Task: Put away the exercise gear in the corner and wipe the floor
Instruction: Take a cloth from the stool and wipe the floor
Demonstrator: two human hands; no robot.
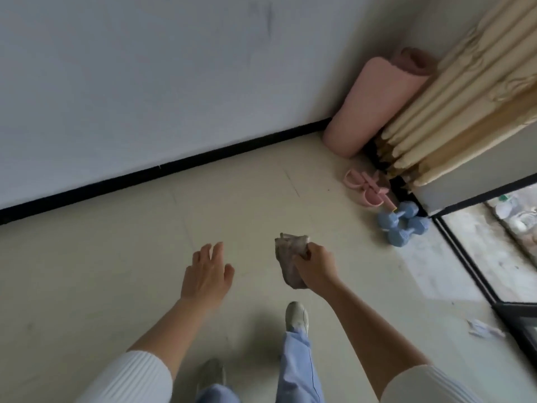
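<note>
The pale floor is running up to a black skirting strip along the wall. In the corner a pink rolled mat is resting on its lower end. Near it a pink grip trainer is lying flat. Just beside that, two blue dumbbells are sitting against each other. Well apart from these, a crumpled paper scrap is lying by the window frame.
</note>
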